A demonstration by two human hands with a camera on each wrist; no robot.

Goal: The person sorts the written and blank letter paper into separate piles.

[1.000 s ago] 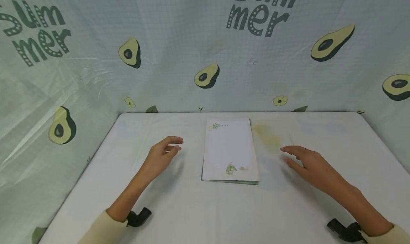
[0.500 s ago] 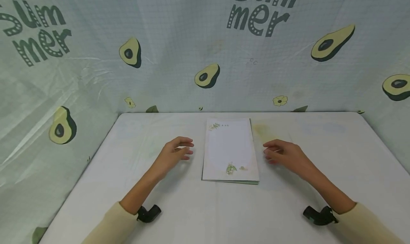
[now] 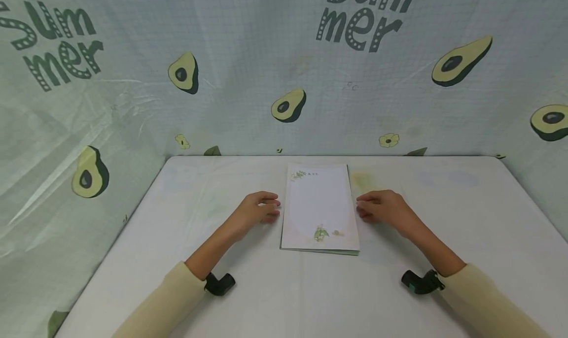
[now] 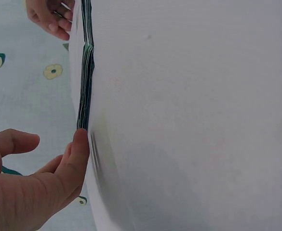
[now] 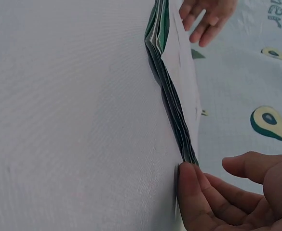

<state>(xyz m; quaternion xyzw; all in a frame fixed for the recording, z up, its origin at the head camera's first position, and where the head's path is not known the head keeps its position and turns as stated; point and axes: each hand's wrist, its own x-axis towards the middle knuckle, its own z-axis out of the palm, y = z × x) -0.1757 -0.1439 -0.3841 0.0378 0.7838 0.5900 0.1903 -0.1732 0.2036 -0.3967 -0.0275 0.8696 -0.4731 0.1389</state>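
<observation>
A stack of printed paper sheets [image 3: 319, 205] lies flat at the middle of the table, its top sheet white with small green flower prints. Green and white layers show along its edge [image 4: 86, 77] in the left wrist view. My left hand [image 3: 252, 212] hovers just left of the stack, fingers loosely bent and thumb apart. On the opposite side, my right hand [image 3: 385, 210] has its fingertips right at the long edge. In the right wrist view the sheets [image 5: 172, 101] fan slightly at one corner, and the thumb stands away from the fingers. Neither hand grips anything.
A white cloth covers the table [image 3: 328, 293], with a faint yellow stain [image 3: 363, 181] beyond the stack's right side. Behind it hangs a pale curtain [image 3: 239, 42] printed with avocados and lettering. Black wrist cameras [image 3: 220, 284] sit at both cuffs.
Both hands have moved inward toward the stack, the right hand farther, from well to its right to its edge. The paper stack has stayed in place.
</observation>
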